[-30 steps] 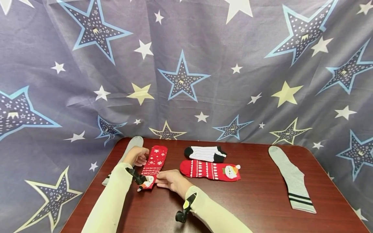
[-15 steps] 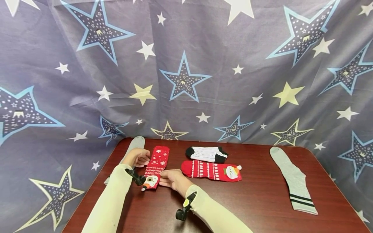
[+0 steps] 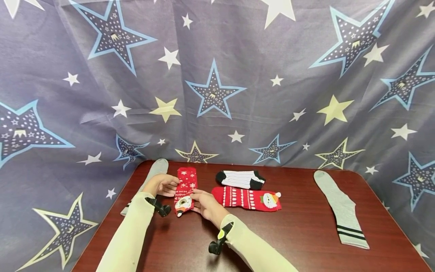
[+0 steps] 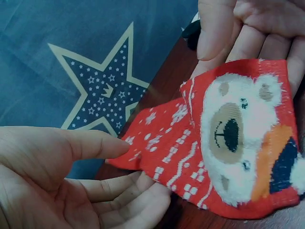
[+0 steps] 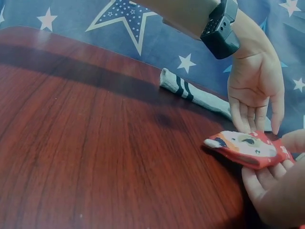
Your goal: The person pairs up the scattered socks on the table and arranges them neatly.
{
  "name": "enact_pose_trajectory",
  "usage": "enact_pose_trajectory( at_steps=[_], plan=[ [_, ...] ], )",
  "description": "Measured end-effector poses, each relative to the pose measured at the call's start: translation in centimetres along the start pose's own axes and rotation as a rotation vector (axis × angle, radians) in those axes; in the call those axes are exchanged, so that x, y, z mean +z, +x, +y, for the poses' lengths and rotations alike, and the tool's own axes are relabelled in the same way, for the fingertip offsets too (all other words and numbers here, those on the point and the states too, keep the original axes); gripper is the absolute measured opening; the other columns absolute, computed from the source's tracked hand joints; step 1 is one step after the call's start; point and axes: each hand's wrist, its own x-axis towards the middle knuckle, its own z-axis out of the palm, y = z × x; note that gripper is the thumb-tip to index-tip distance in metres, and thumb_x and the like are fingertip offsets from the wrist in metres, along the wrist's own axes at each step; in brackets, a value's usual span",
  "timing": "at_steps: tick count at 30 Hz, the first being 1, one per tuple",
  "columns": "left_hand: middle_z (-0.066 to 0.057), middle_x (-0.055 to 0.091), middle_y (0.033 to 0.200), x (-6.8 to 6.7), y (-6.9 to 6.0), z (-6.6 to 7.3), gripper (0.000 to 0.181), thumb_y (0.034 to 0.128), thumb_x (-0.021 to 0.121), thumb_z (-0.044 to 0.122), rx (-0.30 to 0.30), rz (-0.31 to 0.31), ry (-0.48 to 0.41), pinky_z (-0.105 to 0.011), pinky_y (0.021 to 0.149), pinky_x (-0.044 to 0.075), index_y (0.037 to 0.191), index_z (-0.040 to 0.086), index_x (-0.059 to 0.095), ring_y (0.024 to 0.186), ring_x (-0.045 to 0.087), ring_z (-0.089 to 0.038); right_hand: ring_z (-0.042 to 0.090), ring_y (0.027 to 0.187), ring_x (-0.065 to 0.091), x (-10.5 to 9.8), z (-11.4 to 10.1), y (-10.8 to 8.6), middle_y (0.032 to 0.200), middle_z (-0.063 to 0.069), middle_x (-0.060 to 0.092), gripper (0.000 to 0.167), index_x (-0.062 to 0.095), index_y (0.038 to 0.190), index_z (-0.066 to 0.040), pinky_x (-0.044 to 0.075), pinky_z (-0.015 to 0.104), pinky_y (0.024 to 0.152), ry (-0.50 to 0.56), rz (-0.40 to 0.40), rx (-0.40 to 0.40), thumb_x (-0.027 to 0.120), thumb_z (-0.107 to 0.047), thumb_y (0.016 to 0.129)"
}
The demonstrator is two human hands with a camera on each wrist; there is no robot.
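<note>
A red knee-type sock with white snowflakes and a bear face point(image 3: 184, 202) lies lengthwise at the table's left. My left hand point(image 3: 163, 185) touches its left edge; the left wrist view shows straight fingers point(image 4: 138, 200) beside and partly under the fabric, thumb apart from them. Along the opposite edge my right hand point(image 3: 208, 206) has its fingers point(image 5: 267, 180) under the sock near the bear face, its thumb lifted off in the left wrist view. The bear end is raised slightly from the wood.
A grey sock point(image 3: 159, 167) lies behind my left hand. To the right are a white striped ankle sock point(image 3: 239, 179) and another red sock point(image 3: 239, 198) with a white animal face. A grey black-striped sock point(image 3: 341, 207) lies far right. A starry curtain point(image 3: 217, 132) hangs behind the table point(image 3: 272, 238).
The bear-face sock has turned to lie straighter and shifted slightly away from me. My right hand has moved a little up and right along with it; my left hand has edged right.
</note>
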Motion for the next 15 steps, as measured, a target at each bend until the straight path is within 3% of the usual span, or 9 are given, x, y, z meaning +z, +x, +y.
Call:
enact_pose_trajectory(
  at_steps=[4, 8, 15],
  plan=[
    [-0.025, 0.055, 0.125, 0.43, 0.26, -0.10, 0.049, 0.0984, 0.054, 0.012, 0.010, -0.019, -0.056, -0.029, 0.081, 0.063, 0.138, -0.015, 0.046, 0.084, 0.063, -0.020, 0.019, 0.090, 0.066, -0.18, 0.03, -0.02, 0.106, 0.007, 0.067, 0.060, 0.041, 0.150, -0.005, 0.056, 0.044, 0.093, 0.016, -0.011, 0.009, 0.061, -0.001, 0.094],
    [-0.023, 0.057, 0.116, 0.62, 0.55, -0.26, 0.050, 0.0973, 0.057, 0.012, 0.002, -0.016, -0.088, -0.031, 0.081, 0.063, 0.137, -0.016, 0.045, 0.081, 0.065, -0.019, 0.022, 0.094, 0.067, -0.38, -0.01, -0.22, 0.108, 0.011, 0.066, 0.067, 0.035, 0.153, -0.008, 0.054, 0.052, 0.101, 0.045, -0.024, 0.019, 0.059, 0.006, 0.092],
    [-0.018, 0.056, 0.112, 0.57, 0.93, -0.62, 0.054, 0.0976, 0.058, 0.014, -0.013, -0.004, -0.169, -0.038, 0.094, 0.060, 0.140, -0.014, 0.040, 0.088, 0.064, -0.022, 0.029, 0.109, 0.069, -0.79, -0.39, -0.49, 0.123, 0.022, 0.068, 0.053, 0.044, 0.146, 0.002, 0.050, 0.053, 0.108, 0.043, -0.064, 0.017, 0.053, 0.010, 0.094]
  ],
)
